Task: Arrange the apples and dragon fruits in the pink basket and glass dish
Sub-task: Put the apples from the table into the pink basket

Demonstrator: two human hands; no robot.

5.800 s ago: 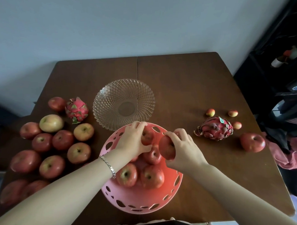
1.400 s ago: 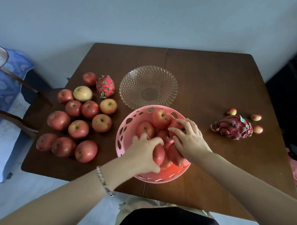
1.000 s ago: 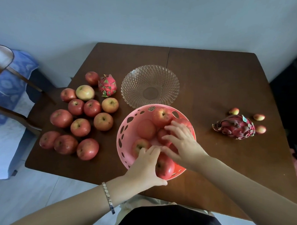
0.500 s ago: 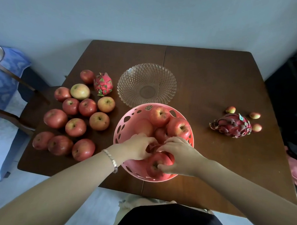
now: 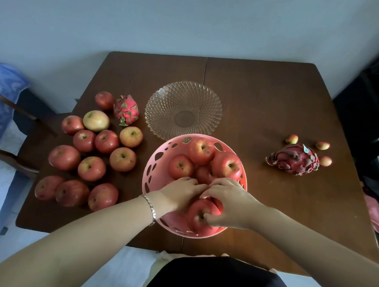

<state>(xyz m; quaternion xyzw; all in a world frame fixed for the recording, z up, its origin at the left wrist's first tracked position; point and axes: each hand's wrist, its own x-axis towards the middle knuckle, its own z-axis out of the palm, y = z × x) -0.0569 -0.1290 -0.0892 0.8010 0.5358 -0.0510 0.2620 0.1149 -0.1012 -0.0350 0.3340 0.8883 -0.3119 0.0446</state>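
Right hand (image 5: pixel 231 206) is down in the basket, thumb pressed by the stem hollow of the near apple (image 5: pixel 197 221) and fingers arched over its far side, so that's a loose clasp, seating it rather than lifting it, I'd say. Left hand (image 5: pixel 180 192) comes in alongside, knuckles up, fingertips dipped among the fruit and hidden; whether it has hold of anything, I can't tell. The two hands are almost touching over the middle of the pink basket (image 5: pixel 153 163), which sits at the near edge of the table (image 5: pixel 271 99). Half a second back the hands were in much the same spot, and a second back the left palm was on this apple, so the fruit is being nudged into place. Four more apples show at the far side of the basket. The lone apple that lay right of the right dragon fruit (image 5: pixel 294 158) a few seconds ago is gone from the table, presumably now in the basket. Still outside it: the loose apples (image 5: pixel 91 167) on the left, with the left dragon fruit (image 5: pixel 126 109) beside them. Just beyond the basket, the glass dish (image 5: pixel 160 103) holds nothing, so most of the job looks to be ahead. Three small fruits (image 5: pixel 322 145) ring the right dragon fruit.
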